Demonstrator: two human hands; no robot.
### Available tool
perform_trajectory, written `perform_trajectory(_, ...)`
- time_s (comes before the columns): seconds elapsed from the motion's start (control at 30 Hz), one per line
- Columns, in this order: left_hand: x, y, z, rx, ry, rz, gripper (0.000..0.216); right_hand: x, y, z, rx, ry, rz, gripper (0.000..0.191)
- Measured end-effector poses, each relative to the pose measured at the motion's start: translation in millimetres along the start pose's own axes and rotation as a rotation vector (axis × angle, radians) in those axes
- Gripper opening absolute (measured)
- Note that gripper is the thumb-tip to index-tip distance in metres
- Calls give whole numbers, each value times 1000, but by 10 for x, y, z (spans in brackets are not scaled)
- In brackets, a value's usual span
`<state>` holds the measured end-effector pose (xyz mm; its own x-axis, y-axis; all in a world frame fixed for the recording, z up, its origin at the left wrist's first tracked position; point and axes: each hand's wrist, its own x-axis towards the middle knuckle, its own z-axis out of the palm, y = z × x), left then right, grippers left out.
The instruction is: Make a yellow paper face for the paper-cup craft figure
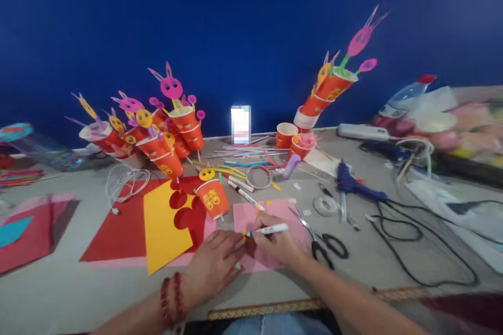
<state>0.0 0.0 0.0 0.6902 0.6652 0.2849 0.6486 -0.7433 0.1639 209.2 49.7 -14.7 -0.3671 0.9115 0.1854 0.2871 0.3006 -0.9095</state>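
Observation:
My right hand (pixel 277 243) is closed around a white marker (pixel 274 229) in a writing grip, its blue end pointing left. At that end a small yellow paper piece (pixel 247 236) shows between my hands, partly covered. My left hand (pixel 216 260) steadies this piece with its fingertips, the palm low over the table. Both hands rest at a pink paper sheet (pixel 283 209). Just beyond lie a black-and-white marker (pixel 245 193) and a red-and-white marker (pixel 241 184). An orange paper cup (pixel 212 199) with a yellow paper face leans left of them.
Scissors (pixel 322 241) lie right of my right hand, near a tape roll (pixel 325 205) and a blue glue gun (pixel 356 183) with a looping black cord. Yellow card (pixel 161 230) covers red card (pixel 118 230) at left. Stacked decorated cups (pixel 161 159) and a lit phone (pixel 241 124) stand behind.

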Motion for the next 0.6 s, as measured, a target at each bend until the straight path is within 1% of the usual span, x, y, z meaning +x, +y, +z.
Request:
perform_trajectory(0.3, -34, -18, -21, 2, -50, -4, 31, 23, -63, -31, -20, -2, -22, 13)
perform_trajectory(0.6, -23, -7, -28, -8, -31, -6, 27, 29, -66, -30, -54, -15, -25, 14)
